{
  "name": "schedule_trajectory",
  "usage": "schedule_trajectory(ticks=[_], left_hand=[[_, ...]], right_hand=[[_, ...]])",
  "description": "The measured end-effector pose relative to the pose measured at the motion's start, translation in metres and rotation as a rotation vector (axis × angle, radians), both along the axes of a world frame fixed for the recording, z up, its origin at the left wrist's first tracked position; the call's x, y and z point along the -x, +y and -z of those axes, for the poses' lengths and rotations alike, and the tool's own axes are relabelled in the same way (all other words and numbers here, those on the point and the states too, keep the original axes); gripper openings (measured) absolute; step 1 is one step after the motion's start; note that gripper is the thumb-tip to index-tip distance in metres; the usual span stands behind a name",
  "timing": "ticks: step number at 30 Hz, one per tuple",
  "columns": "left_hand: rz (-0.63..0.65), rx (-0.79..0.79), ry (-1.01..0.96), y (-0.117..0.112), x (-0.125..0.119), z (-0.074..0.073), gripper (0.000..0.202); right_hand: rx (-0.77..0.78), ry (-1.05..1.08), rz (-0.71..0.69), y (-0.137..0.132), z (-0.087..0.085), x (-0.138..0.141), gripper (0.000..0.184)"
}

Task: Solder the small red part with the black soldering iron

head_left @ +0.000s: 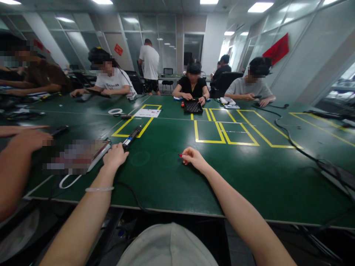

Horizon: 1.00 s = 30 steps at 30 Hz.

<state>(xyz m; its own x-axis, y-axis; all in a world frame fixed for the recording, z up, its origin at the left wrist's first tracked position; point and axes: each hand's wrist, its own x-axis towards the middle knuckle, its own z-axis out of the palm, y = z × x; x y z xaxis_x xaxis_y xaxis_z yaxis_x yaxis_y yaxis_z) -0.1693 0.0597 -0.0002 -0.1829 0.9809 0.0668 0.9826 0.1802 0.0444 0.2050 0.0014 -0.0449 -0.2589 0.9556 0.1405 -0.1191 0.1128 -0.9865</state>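
My left hand (115, 157) is closed around the rear end of a black electric screwdriver (132, 137), which lies low over the green table with its tip pointing away to the right. A dark cable (135, 195) runs from near my left wrist to the table's front edge. My right hand (192, 158) hovers over the middle of the table, thumb and fingers pinched together. Something small and red shows at its fingertips; whether it is a held piece or a fingernail I cannot make out.
Yellow tape rectangles (210, 142) mark the green table (166, 184). A paper sheet (147, 113) and a white cable coil (115, 111) lie beyond the screwdriver. At left are a flat device (97, 157) and a co-worker's hand (34, 138). Across sits a person with a black tray (193, 107).
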Motion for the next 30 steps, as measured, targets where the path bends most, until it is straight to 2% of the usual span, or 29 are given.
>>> schedule_trajectory(ticks=[3, 9, 13, 17, 21, 24, 30], left_hand=[[0.005, -0.004, 0.037, -0.003, -0.003, 0.0, 0.053], [0.086, -0.014, 0.075, -0.007, -0.033, -0.004, 0.052], [0.189, -0.033, 0.1, -0.013, -0.063, -0.005, 0.048], [0.328, -0.049, 0.113, -0.023, -0.103, -0.007, 0.045], [0.439, -0.079, 0.12, -0.035, -0.145, -0.007, 0.042], [0.522, -0.094, 0.1, -0.043, -0.167, -0.006, 0.041], [0.704, -0.093, -0.008, -0.053, -0.183, -0.002, 0.045]], right_hand=[[-0.003, -0.008, -0.004, 0.001, 0.001, 0.0, 0.033], [-0.011, -0.032, -0.008, 0.001, 0.001, 0.0, 0.033], [-0.023, -0.053, -0.002, 0.001, 0.001, 0.0, 0.031], [-0.064, -0.12, 0.013, -0.001, 0.001, 0.002, 0.028], [-0.158, -0.273, 0.038, -0.004, -0.001, 0.002, 0.022], [-0.293, -0.41, 0.091, -0.007, -0.004, 0.002, 0.015], [-0.503, -0.629, 0.163, -0.012, -0.011, 0.002, 0.007]])
